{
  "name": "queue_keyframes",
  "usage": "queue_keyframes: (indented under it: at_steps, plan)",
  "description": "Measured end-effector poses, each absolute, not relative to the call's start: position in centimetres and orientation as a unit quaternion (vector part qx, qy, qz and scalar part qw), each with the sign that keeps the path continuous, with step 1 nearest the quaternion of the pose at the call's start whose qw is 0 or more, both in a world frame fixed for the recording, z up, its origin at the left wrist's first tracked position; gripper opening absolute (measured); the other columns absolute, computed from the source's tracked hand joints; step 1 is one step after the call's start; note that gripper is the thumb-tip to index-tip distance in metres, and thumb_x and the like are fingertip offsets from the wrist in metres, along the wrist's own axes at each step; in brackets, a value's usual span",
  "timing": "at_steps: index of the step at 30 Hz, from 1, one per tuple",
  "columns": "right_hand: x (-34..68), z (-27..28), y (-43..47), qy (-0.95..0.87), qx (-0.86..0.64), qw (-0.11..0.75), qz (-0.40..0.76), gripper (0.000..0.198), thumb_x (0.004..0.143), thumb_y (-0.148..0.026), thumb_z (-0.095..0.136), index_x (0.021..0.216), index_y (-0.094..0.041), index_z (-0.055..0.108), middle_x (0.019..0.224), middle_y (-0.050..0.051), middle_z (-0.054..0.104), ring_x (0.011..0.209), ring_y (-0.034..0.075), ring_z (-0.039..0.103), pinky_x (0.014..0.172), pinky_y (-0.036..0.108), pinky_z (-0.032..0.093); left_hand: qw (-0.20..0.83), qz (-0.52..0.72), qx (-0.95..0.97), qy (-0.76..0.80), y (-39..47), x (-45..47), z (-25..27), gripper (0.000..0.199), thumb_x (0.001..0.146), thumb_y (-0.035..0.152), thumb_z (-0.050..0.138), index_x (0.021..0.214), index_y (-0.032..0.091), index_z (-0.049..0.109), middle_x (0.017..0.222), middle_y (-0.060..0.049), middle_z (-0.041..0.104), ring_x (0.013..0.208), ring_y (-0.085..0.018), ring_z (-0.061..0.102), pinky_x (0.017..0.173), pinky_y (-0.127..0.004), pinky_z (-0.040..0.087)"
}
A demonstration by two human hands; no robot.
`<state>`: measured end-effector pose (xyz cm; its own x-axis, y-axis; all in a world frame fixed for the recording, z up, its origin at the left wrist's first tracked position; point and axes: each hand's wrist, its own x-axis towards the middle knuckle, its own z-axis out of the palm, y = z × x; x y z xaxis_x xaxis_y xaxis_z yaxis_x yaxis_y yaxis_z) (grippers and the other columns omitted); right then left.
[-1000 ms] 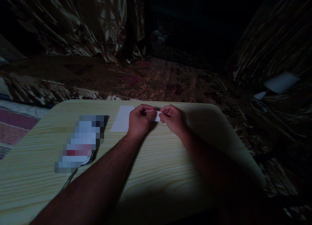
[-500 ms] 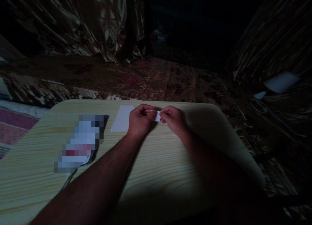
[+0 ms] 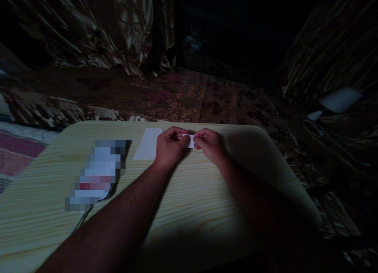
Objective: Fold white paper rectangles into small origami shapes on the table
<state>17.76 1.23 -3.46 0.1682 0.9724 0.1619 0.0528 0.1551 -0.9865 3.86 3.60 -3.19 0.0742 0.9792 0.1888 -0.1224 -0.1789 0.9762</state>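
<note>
A small white piece of paper point(image 3: 190, 143) is pinched between my two hands near the far edge of the table. My left hand point(image 3: 170, 146) grips its left side, the thumb lying over the front. At the right edge, my right hand point(image 3: 209, 143) is closed on the same paper with thumb and fingers. A larger white sheet of paper point(image 3: 145, 143) lies flat on the table, partly hidden behind my left hand.
A phone-like object with a blurred-out face point(image 3: 97, 172) lies on the wood-grain table point(image 3: 189, 202) left of my forearm, a cable running from it. Beyond are patterned fabric point(image 3: 177, 95), curtains point(image 3: 130, 25) and, at right, a white lamp-like object point(image 3: 341, 99).
My left thumb has shifted slightly, so a little more of the small paper shows. Both hands otherwise stay in the same place.
</note>
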Motion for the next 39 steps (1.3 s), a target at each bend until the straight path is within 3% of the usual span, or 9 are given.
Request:
queue_keyframes:
  at_steps: [39]
  plan:
    - [17.92,-3.43,1.24,-0.512,-0.517,0.563,0.392,0.01,0.071,-0.026,0.061,0.073,-0.018,0.058,0.051,-0.005,0.055,0.047,0.009,0.051,0.048,0.02,0.039,0.48,0.543,0.564,0.396,3.35,3.86,-3.2,0.016,0.064,0.019,0.069,0.08,0.016,0.069,0.072,-0.002,0.066,0.062,-0.011,0.058,0.058,-0.022,0.047]
